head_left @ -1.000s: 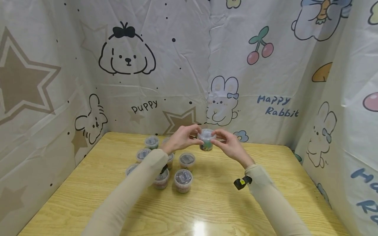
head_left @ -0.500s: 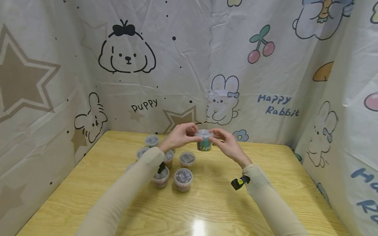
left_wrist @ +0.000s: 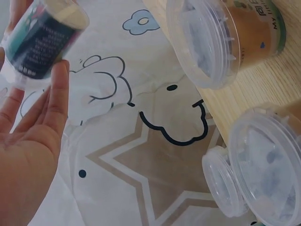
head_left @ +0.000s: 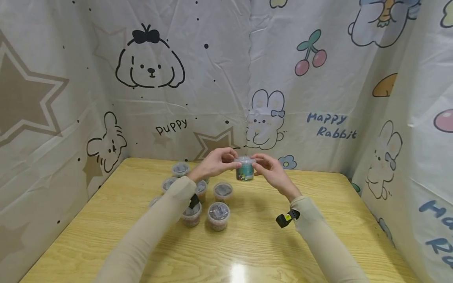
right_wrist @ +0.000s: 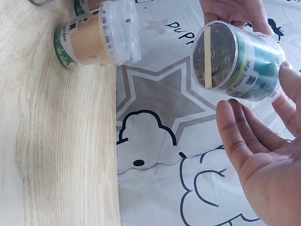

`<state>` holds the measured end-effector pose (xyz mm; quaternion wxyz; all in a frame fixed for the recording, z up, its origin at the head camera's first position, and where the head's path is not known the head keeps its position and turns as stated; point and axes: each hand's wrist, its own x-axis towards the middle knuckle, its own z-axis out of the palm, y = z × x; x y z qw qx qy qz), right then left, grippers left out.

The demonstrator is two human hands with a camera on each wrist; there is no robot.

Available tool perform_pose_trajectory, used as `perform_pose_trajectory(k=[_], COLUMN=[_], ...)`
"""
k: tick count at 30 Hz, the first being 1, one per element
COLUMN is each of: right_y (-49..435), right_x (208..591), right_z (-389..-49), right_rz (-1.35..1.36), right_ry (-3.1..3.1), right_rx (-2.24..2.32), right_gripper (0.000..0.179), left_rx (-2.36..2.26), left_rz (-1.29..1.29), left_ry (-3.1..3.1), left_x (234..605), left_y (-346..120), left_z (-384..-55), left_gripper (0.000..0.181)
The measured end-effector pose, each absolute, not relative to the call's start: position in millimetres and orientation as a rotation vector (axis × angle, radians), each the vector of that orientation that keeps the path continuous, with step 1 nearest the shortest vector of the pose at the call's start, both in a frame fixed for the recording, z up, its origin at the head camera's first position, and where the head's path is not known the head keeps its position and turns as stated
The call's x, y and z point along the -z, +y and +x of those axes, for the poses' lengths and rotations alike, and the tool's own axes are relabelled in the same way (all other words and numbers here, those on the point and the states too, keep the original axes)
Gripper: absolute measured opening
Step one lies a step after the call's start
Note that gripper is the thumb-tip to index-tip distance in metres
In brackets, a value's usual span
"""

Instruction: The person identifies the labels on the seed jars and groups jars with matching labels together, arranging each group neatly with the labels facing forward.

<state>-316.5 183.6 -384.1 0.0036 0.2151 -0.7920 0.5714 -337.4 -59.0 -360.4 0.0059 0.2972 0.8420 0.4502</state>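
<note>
Both hands hold a small clear plastic tub (head_left: 245,172) with a teal printed label, raised above the far edge of the table. My left hand (head_left: 216,163) pinches its rim from the left, thumb on the near side. From the other side, my right hand (head_left: 271,171) grips the rim in the same manner. In the right wrist view the base of the tub (right_wrist: 216,56) shows dark contents and a pale yellow strip. The left wrist view shows white print on a dark part of the label (left_wrist: 42,44). Whether the lid is fully seated cannot be seen.
Several similar lidded tubs stand on the wooden table (head_left: 283,243), left of and below the held one; the nearest tub (head_left: 218,216) and another tub (head_left: 223,191) are beside my left forearm, which hides part of the group. A printed curtain (head_left: 212,78) encloses the back and sides.
The held tub has shifted slightly left and tipped, so less of its top and more of its teal label shows. Both hands keep their hold and moved slightly with it.
</note>
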Motion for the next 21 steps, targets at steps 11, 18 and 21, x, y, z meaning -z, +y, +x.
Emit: perform_pose_trajectory(k=[11, 18, 21], right_y=[178.8, 183.2, 185.4], right_x=[387.7, 389.0, 393.2], right_z=[-313.7, -316.6, -318.7], right_rz=[0.621, 0.665, 0.675], right_ry=[-2.478, -2.500, -2.527], right_rx=[-1.765, -1.775, -1.832], right_gripper=[0.037, 0.039, 0.041], left_rx=[-1.388, -1.428, -1.438], left_rz=[0.931, 0.970, 0.980], left_ry=[2.660, 2.571, 2.499], left_x=[359.5, 361.9, 364.4], left_y=[-56.9, -60.0, -62.2], left_z=[-333.0, -337.6, -339.0], left_gripper=[0.026, 0.023, 0.022])
